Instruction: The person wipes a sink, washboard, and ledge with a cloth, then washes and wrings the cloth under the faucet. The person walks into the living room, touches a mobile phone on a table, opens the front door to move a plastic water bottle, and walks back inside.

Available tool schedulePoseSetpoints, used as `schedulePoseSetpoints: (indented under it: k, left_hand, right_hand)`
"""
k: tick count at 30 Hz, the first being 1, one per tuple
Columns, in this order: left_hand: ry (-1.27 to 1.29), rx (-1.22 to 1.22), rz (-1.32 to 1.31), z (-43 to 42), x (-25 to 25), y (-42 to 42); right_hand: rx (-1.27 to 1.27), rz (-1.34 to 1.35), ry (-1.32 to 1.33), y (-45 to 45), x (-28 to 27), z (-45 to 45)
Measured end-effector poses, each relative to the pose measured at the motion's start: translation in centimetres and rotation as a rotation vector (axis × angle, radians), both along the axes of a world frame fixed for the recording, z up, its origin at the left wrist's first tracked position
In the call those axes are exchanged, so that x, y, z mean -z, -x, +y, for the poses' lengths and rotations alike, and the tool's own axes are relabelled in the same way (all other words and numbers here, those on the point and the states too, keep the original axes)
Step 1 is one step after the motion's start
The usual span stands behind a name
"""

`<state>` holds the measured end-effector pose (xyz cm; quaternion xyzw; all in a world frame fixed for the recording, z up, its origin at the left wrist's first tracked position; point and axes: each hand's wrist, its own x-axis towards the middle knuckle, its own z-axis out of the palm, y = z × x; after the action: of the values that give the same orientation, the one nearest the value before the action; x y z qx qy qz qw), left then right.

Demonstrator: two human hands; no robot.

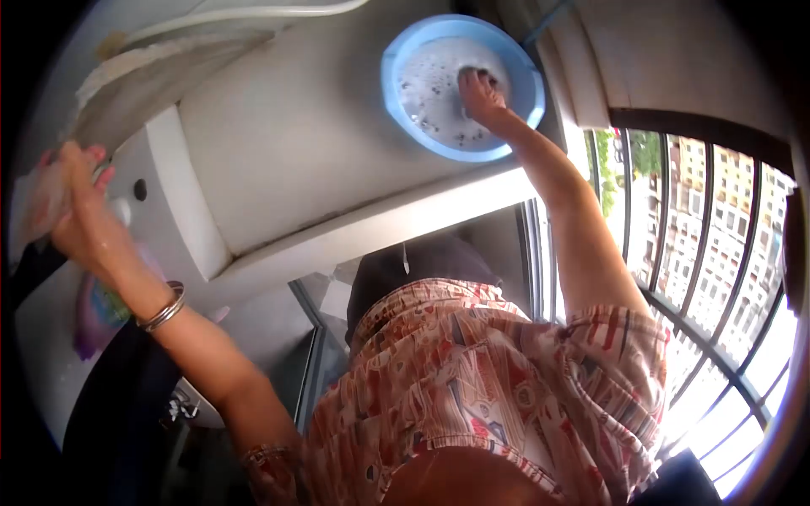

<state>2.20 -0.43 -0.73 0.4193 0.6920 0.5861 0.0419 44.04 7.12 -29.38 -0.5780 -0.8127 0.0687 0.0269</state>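
A light blue basin (391, 84) holds white, sudsy water with small dark spots. My right hand (483, 97) reaches into the basin at its right part, fingers curled over a dark thing that I cannot make out. At the far left, my left hand (78, 202) is closed around a whitish, translucent thing (38, 202), blurred and partly cut off by the dark edge of the view. A silver bangle (164, 309) circles my left wrist.
The basin rests in a grey recess (278, 126) with a pale ledge (380, 211) in front. A purple and green package (105, 308) lies below my left forearm. Barred window (692, 228) at right; a white hose (245, 13) runs along the top.
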Motion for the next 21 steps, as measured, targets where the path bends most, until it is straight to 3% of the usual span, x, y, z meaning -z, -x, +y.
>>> schedulePoseSetpoints:
  k: [1,3,4,5,6,8,10,11,13,14,15,17,19,21]
  left_hand:
    - [0.031,-0.004,-0.018,-0.3,-0.5,0.2]
    - [0.039,0.035,0.035,-0.4,-1.7,-0.4]
    - [0.034,0.059,-0.016,-0.3,-1.4,-0.1]
    - [0.024,0.035,-0.006,-0.4,-1.2,-0.1]
    - [0.013,0.058,-0.045,-0.3,-1.2,-0.2]
    - [-0.031,0.133,-0.109,-0.3,-1.5,-0.4]
    - [0.022,0.183,-0.113,-0.3,-2.2,-0.2]
    - [0.000,0.158,-0.087,-0.6,-3.1,0.2]
    - [0.152,0.172,-0.105,-0.5,-3.5,-0.3]
    - [0.155,0.163,-0.101,-0.5,-3.6,-0.1]
    - [0.166,0.184,-0.098,-0.3,-3.6,0.2]
    - [0.165,0.252,-0.074,-0.1,-3.8,0.4]
    - [0.179,0.268,-0.070,0.4,-3.5,2.1]
    - [0.203,0.313,-0.075,0.2,-3.0,3.6]
  right_hand:
    - [-0.142,-0.336,-0.037,1.5,0.1,-1.1]
    - [-0.318,-0.378,0.217,4.0,-0.2,1.2]
    - [-0.370,-0.103,0.539,4.3,-0.8,2.9]
    - [-0.665,-0.164,0.389,5.2,-7.9,3.4]
    - [-0.828,0.292,0.105,3.2,-8.6,5.0]
    - [-0.027,0.966,0.911,4.7,-15.1,5.2]
    - [-0.514,-0.083,0.099,5.6,-12.3,7.9]
    - [-0.401,-0.115,-0.111,10.6,-18.6,5.3]
    - [-0.345,1.006,0.166,15.7,-24.4,3.2]
    - [-0.462,1.243,0.007,18.9,-26.6,2.4]
    - [-0.455,1.009,-0.032,20.3,-31.0,0.8]
    - [-0.785,1.326,-0.236,25.9,-33.1,1.2]
    - [-0.984,1.148,-0.519,29.4,-36.0,0.4]
    - [-1.034,0.963,-0.528,31.6,-37.4,-0.7]
